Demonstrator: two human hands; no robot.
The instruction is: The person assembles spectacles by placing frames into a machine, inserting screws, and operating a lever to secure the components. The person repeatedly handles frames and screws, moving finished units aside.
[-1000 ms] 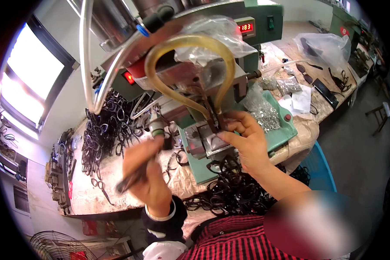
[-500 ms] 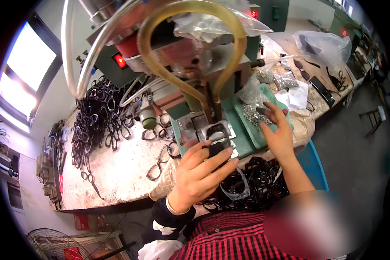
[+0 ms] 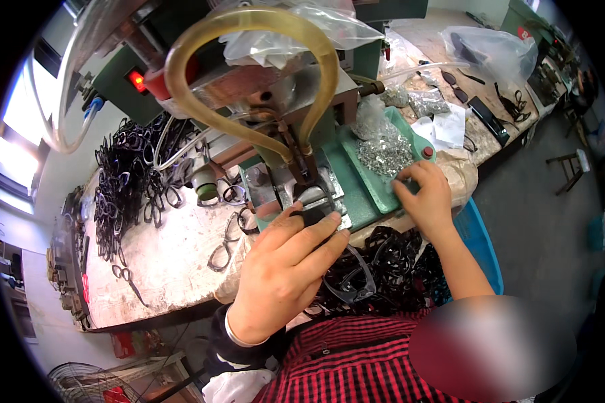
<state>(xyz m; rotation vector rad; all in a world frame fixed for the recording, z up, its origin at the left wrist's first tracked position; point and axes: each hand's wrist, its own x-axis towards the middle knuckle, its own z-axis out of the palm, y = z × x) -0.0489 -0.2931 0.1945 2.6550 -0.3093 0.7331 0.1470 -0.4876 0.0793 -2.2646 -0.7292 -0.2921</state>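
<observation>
Fingers of the right hand (image 3: 427,199) have narrowed, leaving the metal bits (image 3: 383,154) — left hand (image 3: 281,277) still holds glasses frame (image 3: 369,275).

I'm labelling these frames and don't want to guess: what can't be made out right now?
Head view throughout:
Black piece: partly covered by the left hand.
Right hand: whether its fingers pinch anything is too small to tell.
Metal bits: single shapes too small.
Machine: top cut off by the upper edge.
</observation>
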